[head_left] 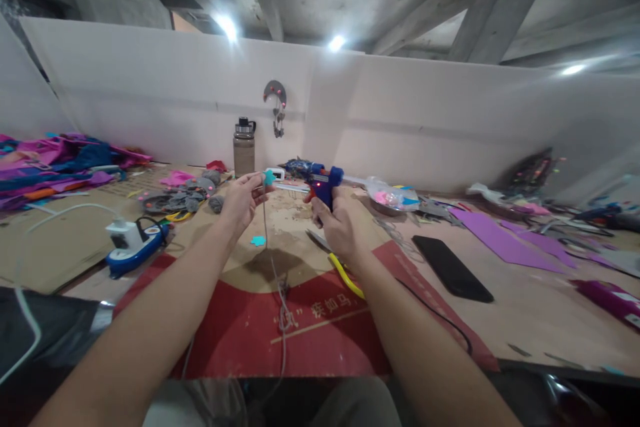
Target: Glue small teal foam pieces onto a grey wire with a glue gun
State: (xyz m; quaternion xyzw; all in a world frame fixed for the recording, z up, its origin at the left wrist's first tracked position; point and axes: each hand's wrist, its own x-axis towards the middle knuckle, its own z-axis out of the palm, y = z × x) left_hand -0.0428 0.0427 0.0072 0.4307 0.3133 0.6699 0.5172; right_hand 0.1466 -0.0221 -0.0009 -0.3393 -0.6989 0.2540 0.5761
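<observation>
My left hand (241, 200) pinches a small turquoise flower-shaped piece (269, 177) at its fingertips, held above the table. A thin grey cord (273, 270) hangs below these fingers and runs down over the red printed board; whether it is fixed to the piece I cannot tell. My right hand (344, 223) is wrapped round the handle of a blue glue gun (325, 181), which shows a lit red light. Its nozzle end points left, near the turquoise piece. Another turquoise flower piece (258, 241) lies flat on the table below. Yellow-handled scissors (346, 277) lie partly behind my right forearm.
A water bottle (244, 147) stands by the white partition (190, 93), where a grey moon-shaped ornament (275, 95) hangs. A blue power strip (137, 252) and colourful scraps (75, 160) are left. To the right are a black phone (453, 268), purple sheets (505, 240) and a plastic dish (393, 203).
</observation>
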